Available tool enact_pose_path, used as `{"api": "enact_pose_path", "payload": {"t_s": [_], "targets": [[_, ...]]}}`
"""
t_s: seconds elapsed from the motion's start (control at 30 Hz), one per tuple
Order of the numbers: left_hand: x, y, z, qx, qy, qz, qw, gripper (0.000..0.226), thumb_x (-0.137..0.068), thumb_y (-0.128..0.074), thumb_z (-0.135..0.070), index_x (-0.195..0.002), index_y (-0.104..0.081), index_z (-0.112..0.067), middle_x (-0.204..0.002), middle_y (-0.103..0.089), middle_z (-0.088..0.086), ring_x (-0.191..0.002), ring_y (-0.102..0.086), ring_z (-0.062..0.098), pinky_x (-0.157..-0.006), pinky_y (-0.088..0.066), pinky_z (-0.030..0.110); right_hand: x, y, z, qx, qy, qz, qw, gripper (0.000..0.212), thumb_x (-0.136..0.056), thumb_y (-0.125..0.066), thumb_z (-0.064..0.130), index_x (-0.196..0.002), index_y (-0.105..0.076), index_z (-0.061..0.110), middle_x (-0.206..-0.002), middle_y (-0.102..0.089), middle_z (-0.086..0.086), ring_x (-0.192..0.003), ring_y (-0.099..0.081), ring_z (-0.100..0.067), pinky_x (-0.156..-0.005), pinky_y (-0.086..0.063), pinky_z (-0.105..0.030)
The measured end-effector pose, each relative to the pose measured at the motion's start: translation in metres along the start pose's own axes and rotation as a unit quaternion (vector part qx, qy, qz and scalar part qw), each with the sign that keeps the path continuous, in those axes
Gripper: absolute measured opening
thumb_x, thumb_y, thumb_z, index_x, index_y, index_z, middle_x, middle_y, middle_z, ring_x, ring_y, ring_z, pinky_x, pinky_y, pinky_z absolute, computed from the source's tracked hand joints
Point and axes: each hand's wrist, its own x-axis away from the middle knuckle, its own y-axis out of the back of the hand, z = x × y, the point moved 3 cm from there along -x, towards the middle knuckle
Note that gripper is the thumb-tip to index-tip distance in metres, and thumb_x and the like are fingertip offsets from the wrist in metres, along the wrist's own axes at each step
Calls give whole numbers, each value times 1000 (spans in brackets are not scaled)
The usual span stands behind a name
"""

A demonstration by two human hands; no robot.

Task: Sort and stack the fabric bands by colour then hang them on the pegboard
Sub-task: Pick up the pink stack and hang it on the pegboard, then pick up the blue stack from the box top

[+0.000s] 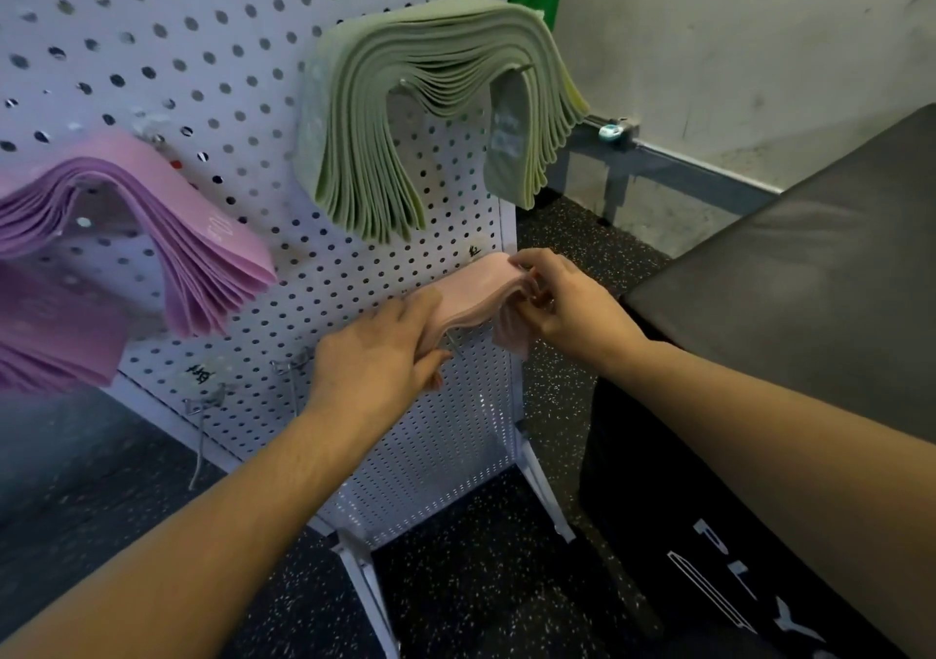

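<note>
Speckled black floor (pixel 506 608) beneath white pegboard (pixel 253 76).

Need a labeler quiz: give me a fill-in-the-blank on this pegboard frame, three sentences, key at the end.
1. The stack highest on the pegboard is ____ in colour.
2. Both hands hold the ____ bands at the board's lower right.
3. The purple stack hangs to the ____ of the green one.

Missing words: green; pale pink; left

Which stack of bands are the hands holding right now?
The pale pink stack, low on the pegboard, gripped by both the left hand and right hand; the green and purple stacks hang untouched.
</note>
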Motion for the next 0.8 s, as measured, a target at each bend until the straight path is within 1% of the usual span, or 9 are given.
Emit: {"api": "enact_pose_path", "payload": {"t_s": [0.17,0.27,0.37,0.43,0.47,0.53,0.63,0.7,0.8], "targets": [[3,16,-6,-18,-3,26,999,74,-90,-44,-72,-152,-25,-37,-138,-57,-9,-106,-64,13,-70,-54,31,7,9,2,15,-7,10,1000,52,-93,-68,43,-137,-41,43,-120,-54,5,-96,-62,-12,-89,-56,-35],[8,23,-9,-13,-8,35,999,75,-87,-49,-73,-150,-29,-37,-136,-60,-8,-95,-68,13,-67,-59,34,23,25,2,28,-10,6,1000,53,-92,-64,52,-138,-42,39,-118,-53,7,-93,-61,-12,-87,-54,-36],[13,36,-18,-9,-18,40,999,65,-89,-47,-73,-144,-35,-40,-137,-60,-10,-88,-70,14,-60,-59,33,49,51,1,44,-18,6,999,50,-93,-68,42,-138,-46,34,-114,-50,9,-92,-60,-10,-89,-52,-35],[18,50,-31,-12,-34,44,998,56,-93,-42,-71,-142,-36,-44,-135,-59,-16,-87,-68,11,-51,-50,26,72,71,-3,61,-28,-1,998,41,-94,-68,36,-132,-53,30,-109,-53,7,-87,-60,-11,-89,-52,-37],[19,56,-39,-8,-42,47,998,50,-96,-41,-69,-140,-38,-45,-132,-60,-18,-87,-67,11,-51,-47,26,85,83,-5,69,-34,-6,997,35,-94,-67,33,-127,-56,30,-108,-55,7,-86,-60,-11,-89,-52,-38],[22,70,-59,14,-60,48,997,39,-98,-41,-63,-133,-45,-46,-123,-63,-18,-88,-66,12,-58,-51,29,115,108,-12,83,-51,-15,995,26,-93,-65,27,-118,-60,30,-104,-59,8,-85,-60,-10,-87,-53,-40],[21,85,-102,48,-117,45,991,30,-99,-44,-58,-124,-52,-44,-116,-60,-22,-90,-56,5,-61,-46,24,169,152,-20,109,-89,-37,989,25,-90,-63,20,-112,-62,31,-99,-60,14,-80,-58,-1,-85,-53,-37],[17,92,-140,85,-154,55,983,27,-98,-46,-57,-119,-55,-43,-107,-58,-19,-96,-58,8,-71,-51,30,209,185,-25,131,-124,-52,982,24,-89,-63,20,-111,-63,31,-98,-60,16,-78,-58,0,-84,-52,-35],[10,99,-208,129,-197,97,967,20,-98,-48,-58,-111,-54,-43,-88,-52,-18,-81,-54,8,-61,-41,30,271,238,-33,151,-174,-75,970,22,-92,-63,23,-113,-65,30,-101,-61,15,-79,-61,-5,-83,-52,-32]]}}
